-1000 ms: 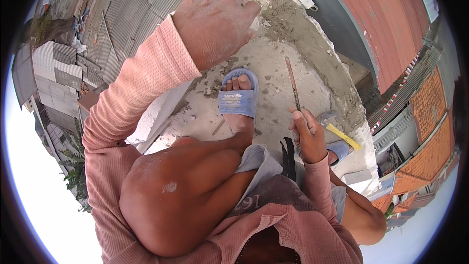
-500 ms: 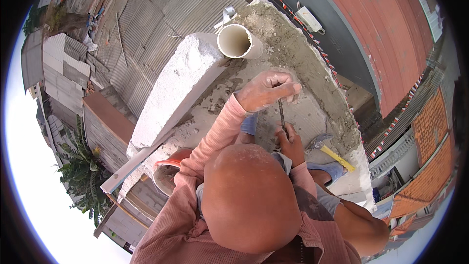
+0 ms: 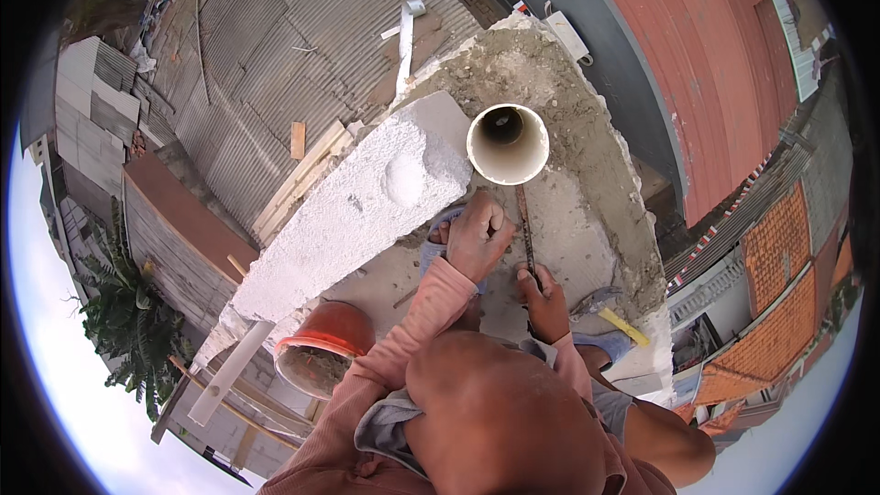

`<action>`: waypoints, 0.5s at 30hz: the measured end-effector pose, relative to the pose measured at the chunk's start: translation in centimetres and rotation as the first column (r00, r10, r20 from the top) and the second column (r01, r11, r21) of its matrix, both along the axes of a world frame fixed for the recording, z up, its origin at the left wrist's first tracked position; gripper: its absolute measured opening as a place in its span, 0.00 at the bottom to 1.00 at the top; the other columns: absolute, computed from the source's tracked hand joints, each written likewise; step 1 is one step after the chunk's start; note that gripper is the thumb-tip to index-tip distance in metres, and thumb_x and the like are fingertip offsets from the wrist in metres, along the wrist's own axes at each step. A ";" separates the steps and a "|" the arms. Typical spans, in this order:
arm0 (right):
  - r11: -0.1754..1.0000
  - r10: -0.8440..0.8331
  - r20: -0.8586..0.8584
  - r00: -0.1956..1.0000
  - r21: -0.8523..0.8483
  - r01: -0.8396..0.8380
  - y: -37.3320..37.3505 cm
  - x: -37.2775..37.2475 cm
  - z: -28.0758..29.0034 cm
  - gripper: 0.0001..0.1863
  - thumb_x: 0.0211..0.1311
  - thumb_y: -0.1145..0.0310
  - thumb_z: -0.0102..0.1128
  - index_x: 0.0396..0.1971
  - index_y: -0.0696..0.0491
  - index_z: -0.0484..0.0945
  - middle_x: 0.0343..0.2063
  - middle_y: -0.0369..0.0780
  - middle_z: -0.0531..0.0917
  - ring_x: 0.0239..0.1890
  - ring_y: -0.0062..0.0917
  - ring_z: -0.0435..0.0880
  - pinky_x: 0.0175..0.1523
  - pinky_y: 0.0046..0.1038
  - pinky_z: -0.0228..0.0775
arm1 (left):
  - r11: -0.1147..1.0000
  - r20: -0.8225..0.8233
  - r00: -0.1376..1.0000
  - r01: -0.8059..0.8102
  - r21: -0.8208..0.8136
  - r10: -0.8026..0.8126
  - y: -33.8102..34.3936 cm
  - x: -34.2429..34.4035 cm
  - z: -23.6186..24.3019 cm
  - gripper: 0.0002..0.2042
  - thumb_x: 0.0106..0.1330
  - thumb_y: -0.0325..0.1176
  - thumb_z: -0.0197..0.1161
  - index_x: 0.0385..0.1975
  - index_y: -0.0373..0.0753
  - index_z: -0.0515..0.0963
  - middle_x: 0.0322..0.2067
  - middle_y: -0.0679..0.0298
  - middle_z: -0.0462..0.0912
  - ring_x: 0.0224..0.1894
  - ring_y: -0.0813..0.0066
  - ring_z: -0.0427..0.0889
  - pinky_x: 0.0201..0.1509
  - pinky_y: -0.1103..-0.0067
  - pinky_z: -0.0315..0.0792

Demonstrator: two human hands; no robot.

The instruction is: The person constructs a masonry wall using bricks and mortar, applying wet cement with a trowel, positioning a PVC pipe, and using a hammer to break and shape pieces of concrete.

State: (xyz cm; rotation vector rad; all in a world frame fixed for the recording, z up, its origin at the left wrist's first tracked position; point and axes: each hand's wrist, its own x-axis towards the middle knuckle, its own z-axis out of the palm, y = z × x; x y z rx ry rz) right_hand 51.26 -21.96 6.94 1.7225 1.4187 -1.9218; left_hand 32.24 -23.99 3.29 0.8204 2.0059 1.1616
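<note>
My right hand (image 3: 544,302) is closed around the lower part of a thin dark rod (image 3: 525,231), whose upper end reaches the foot of a white plastic pipe (image 3: 524,163). Left of the rod and apart from it, my dusty left hand (image 3: 478,236) is curled closed; what its fingers hold, if anything, is hidden. The pipe stands with its round mouth facing up. Beside it lies a long, rough white block (image 3: 335,206) with a shallow round hollow. A hammer-like tool with a yellow handle (image 3: 624,325) rests right of my right hand.
An orange-red bucket (image 3: 346,325) with grey mortar stands left of my left forearm. Rough mortar (image 3: 605,174) runs along the ledge's right edge. Beyond are a corrugated roof (image 3: 302,27), a red roof (image 3: 697,55) and a drop. My bent knee (image 3: 513,422) fills the lower middle.
My left hand has left the rod's upper end and moved down and left. My right hand still grips the rod. The view has shifted, showing more of the block and bucket.
</note>
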 end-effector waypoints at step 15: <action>0.991 -0.130 0.026 0.991 -0.026 0.130 0.2 -2.0 0.1 0.18 0.72 0.57 0.55 0.45 0.58 0.80 0.30 0.36 0.81 0.33 0.19 0.78 0.40 0.23 0.71 | 0.988 -0.048 0.994 0.095 -0.123 -0.102 1.1 0.3 0.2 0.10 0.70 0.37 0.63 0.41 0.37 0.83 0.34 0.57 0.87 0.34 0.67 0.87 0.39 0.74 0.78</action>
